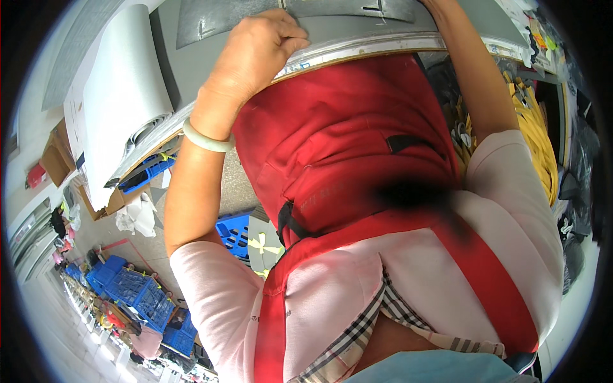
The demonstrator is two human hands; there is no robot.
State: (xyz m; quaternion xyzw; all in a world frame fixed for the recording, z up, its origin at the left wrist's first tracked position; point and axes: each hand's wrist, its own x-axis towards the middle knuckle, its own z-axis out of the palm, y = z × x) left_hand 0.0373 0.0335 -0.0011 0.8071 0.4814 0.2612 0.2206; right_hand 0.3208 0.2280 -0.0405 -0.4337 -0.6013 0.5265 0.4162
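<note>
My left hand (255, 51) lies at the near edge of a worktable (357, 46), fingers curled down onto a dark grey sheet (230, 16) spread on the top. Its fingertips are hidden, so whether it grips the sheet cannot be told. A pale green bangle (205, 139) circles that wrist. My right forearm (476, 70) reaches up to the table at the upper right, and its hand is cut off by the picture's top edge. My red apron (345, 147) over a pink shirt fills the middle of the view.
A thick stack of grey-white sheets (121, 89) hangs over the table's left end. Blue plastic crates (137, 290) stand on the floor at lower left, with cardboard boxes (56, 159) beyond them. Yellow straps (536, 140) hang in a bundle at the right.
</note>
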